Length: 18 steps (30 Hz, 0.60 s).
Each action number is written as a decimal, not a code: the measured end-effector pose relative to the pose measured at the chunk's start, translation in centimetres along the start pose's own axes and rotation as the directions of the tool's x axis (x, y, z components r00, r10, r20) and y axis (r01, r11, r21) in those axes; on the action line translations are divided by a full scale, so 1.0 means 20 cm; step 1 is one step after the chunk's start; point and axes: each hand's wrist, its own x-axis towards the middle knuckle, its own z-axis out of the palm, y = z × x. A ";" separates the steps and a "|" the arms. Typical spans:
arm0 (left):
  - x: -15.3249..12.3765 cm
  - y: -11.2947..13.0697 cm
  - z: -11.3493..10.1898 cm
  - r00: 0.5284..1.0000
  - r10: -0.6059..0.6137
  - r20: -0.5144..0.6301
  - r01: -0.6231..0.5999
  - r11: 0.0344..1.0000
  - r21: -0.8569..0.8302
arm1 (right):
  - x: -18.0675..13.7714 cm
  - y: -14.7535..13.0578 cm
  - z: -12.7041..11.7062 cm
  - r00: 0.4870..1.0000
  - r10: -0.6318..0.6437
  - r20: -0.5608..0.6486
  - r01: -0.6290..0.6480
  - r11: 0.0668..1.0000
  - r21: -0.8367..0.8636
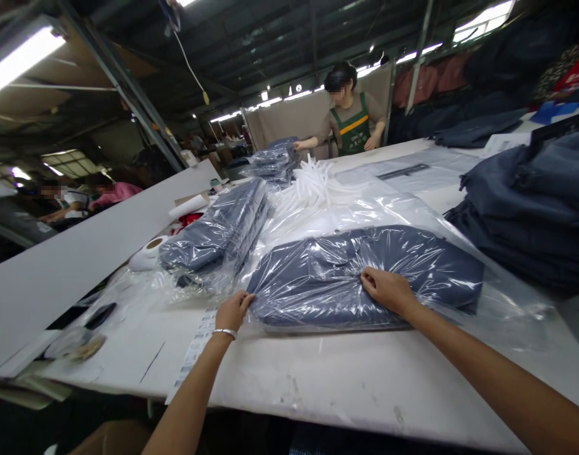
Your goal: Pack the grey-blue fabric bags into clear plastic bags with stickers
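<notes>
A folded dark blue garment in a clear plastic bag (365, 275) lies on the white table (317, 379) in front of me. My left hand (233, 311) pinches the bag's left end, fingers closed on the plastic; a bracelet sits on that wrist. My right hand (387, 289) rests on the bag's near edge around its middle, fingers curled onto the plastic and garment. More clear bags (355, 212) lie spread beneath and behind it.
A stack of bagged garments (218, 234) lies to the left, another (273, 161) farther back. Unbagged dark garments (530, 202) are piled at right. A tape roll (149, 249), label strip (194, 347) and white tubes (312, 180) lie about. A person in a green apron (350, 120) stands at the far end.
</notes>
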 end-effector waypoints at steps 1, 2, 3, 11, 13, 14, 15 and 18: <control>0.00 -0.01 -0.01 1.000 -0.010 -0.013 0.010 1.000 0.030 | 0.00 0.00 0.00 1.000 0.003 0.001 -0.003 1.000 0.009; 0.00 -0.02 -0.02 1.000 -0.015 -0.027 0.016 0.998 0.057 | 0.00 0.00 0.00 1.000 0.006 0.001 -0.006 1.000 0.018; 0.01 -0.03 -0.04 0.999 -0.016 -0.043 0.020 0.996 0.082 | 0.00 0.00 0.00 1.000 0.006 0.002 -0.006 1.000 0.025; -0.06 0.08 -0.22 0.958 0.022 -0.286 0.029 0.984 0.176 | 0.01 0.00 0.02 1.000 -0.002 -0.025 0.002 1.000 0.028; -0.09 0.20 -0.19 0.946 0.166 -0.280 -0.120 0.977 0.174 | 0.01 -0.01 0.01 1.000 0.006 -0.022 -0.006 1.000 0.023; -0.10 0.26 -0.16 0.933 0.253 -0.256 -0.215 0.962 0.168 | 0.01 -0.01 0.00 1.000 0.008 -0.015 -0.008 1.000 0.024; -0.11 0.32 -0.13 0.918 0.325 -0.225 -0.296 0.943 0.154 | 0.00 -0.02 -0.02 1.000 0.009 -0.005 -0.009 1.000 0.025; -0.10 0.40 -0.03 0.935 0.338 -0.108 -0.332 0.941 0.065 | -0.02 -0.06 -0.06 1.000 0.006 0.029 -0.006 1.000 0.015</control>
